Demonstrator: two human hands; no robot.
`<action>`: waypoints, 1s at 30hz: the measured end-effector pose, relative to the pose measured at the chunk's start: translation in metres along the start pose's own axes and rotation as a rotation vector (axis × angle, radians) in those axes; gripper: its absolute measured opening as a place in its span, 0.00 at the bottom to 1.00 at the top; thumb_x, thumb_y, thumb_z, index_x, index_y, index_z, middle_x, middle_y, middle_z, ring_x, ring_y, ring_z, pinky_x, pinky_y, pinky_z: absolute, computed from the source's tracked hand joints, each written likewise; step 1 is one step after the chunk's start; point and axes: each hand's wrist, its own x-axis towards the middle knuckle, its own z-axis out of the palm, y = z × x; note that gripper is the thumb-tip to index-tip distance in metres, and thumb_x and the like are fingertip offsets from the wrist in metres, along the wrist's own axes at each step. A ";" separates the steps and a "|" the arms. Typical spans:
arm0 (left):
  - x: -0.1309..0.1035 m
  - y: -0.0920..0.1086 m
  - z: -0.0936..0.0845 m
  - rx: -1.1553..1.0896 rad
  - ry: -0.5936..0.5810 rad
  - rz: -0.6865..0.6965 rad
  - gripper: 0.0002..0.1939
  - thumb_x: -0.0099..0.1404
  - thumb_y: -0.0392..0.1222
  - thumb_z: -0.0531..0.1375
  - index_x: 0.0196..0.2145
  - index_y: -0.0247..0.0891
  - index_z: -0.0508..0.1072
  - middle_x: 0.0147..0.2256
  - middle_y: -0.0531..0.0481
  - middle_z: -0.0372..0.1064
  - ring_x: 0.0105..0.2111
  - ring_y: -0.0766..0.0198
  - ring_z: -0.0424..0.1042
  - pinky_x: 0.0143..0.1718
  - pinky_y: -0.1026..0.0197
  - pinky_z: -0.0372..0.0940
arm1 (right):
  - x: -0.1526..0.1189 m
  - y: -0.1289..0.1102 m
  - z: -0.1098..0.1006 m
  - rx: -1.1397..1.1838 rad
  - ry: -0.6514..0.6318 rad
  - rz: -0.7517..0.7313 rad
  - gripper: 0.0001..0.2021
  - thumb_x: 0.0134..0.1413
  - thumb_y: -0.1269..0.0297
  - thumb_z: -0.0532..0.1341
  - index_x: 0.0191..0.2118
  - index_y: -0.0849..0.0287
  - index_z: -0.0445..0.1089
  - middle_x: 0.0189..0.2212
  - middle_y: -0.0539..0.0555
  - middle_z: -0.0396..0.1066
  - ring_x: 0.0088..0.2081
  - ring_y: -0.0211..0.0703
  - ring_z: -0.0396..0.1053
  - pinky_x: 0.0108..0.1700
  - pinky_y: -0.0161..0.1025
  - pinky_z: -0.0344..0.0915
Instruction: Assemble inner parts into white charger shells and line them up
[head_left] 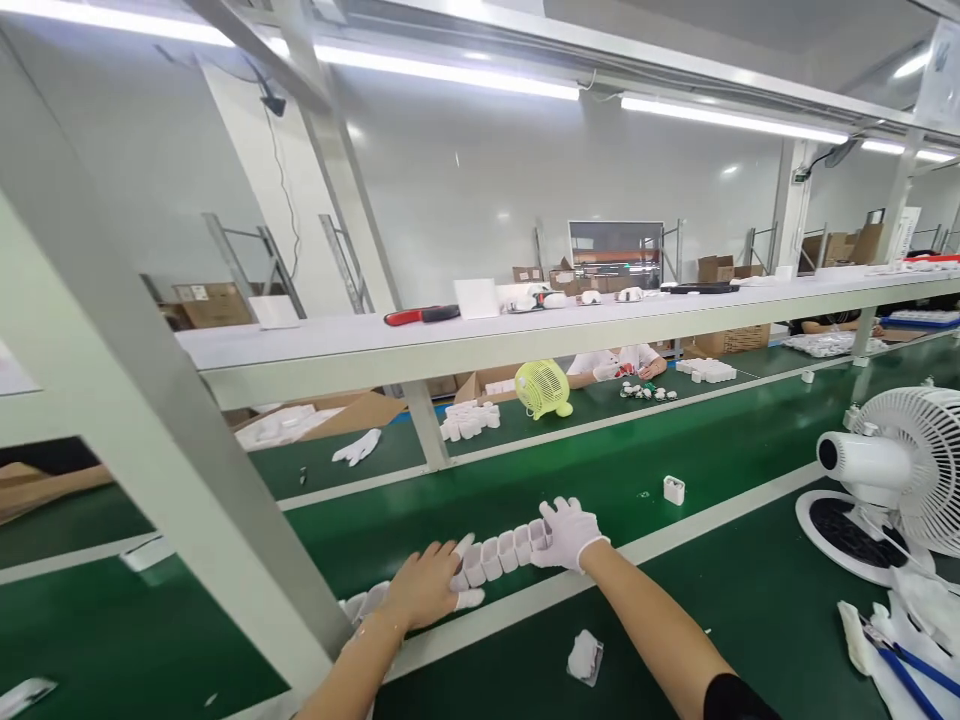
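Observation:
A row of small white open-topped plastic cases [499, 553] stands on the green belt between my two hands. My left hand [429, 585], bare but for white covers on some fingertips, is closed around the left end of the row. My right hand [568, 535], in a white glove, grips the right end, its fingers over the far side. More of these white cases [365, 602] continue to the left of my left hand, partly hidden by the forearm and a frame post. A single white case [674, 490] stands apart on the belt to the right.
A white fan [915, 460] and blue-handled pliers [904, 670] are at the right. A small bagged white item [585, 657] lies near me. Across the belt are a yellow-green fan [543, 388], a white glove [358, 447] and a co-worker's hands [651, 368]. A slanting post [187, 450] rises at left.

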 end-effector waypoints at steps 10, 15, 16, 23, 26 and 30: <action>0.029 -0.002 0.043 0.098 -0.029 0.097 0.27 0.62 0.49 0.49 0.53 0.29 0.67 0.52 0.35 0.63 0.48 0.45 0.66 0.51 0.44 0.56 | 0.014 0.018 0.005 -0.103 -0.044 -0.013 0.31 0.40 0.45 0.63 0.49 0.59 0.66 0.47 0.64 0.63 0.52 0.61 0.59 0.43 0.55 0.66; 0.038 0.011 0.050 0.149 -0.002 0.098 0.26 0.61 0.39 0.48 0.56 0.30 0.64 0.51 0.37 0.65 0.46 0.49 0.68 0.50 0.49 0.59 | 0.009 0.029 0.002 -0.158 -0.038 -0.061 0.31 0.42 0.44 0.63 0.53 0.50 0.62 0.43 0.60 0.66 0.48 0.61 0.62 0.38 0.54 0.67; 0.037 0.014 0.050 0.157 0.002 0.096 0.25 0.60 0.37 0.48 0.54 0.30 0.66 0.51 0.38 0.65 0.46 0.49 0.69 0.49 0.50 0.60 | 0.007 0.031 0.001 -0.168 -0.033 -0.065 0.30 0.42 0.44 0.63 0.52 0.50 0.63 0.42 0.59 0.66 0.47 0.60 0.63 0.37 0.53 0.67; 0.029 0.044 0.039 0.168 0.048 0.146 0.21 0.61 0.40 0.50 0.49 0.29 0.69 0.49 0.36 0.66 0.45 0.48 0.69 0.48 0.49 0.61 | -0.026 0.048 -0.018 -0.192 -0.004 -0.065 0.32 0.41 0.44 0.64 0.53 0.49 0.63 0.41 0.58 0.67 0.45 0.57 0.65 0.38 0.50 0.66; 0.023 0.064 0.037 0.151 0.080 0.217 0.23 0.63 0.44 0.51 0.52 0.30 0.68 0.48 0.36 0.67 0.44 0.49 0.70 0.49 0.49 0.61 | -0.054 0.061 -0.027 -0.196 0.002 -0.033 0.32 0.41 0.44 0.64 0.54 0.49 0.63 0.40 0.58 0.68 0.44 0.58 0.66 0.38 0.50 0.66; 0.013 0.099 0.038 0.113 0.119 0.329 0.29 0.64 0.49 0.51 0.58 0.29 0.61 0.45 0.36 0.68 0.43 0.49 0.70 0.48 0.49 0.61 | -0.100 0.080 -0.038 -0.223 0.007 0.021 0.32 0.41 0.46 0.65 0.54 0.49 0.63 0.40 0.58 0.68 0.43 0.57 0.66 0.37 0.48 0.66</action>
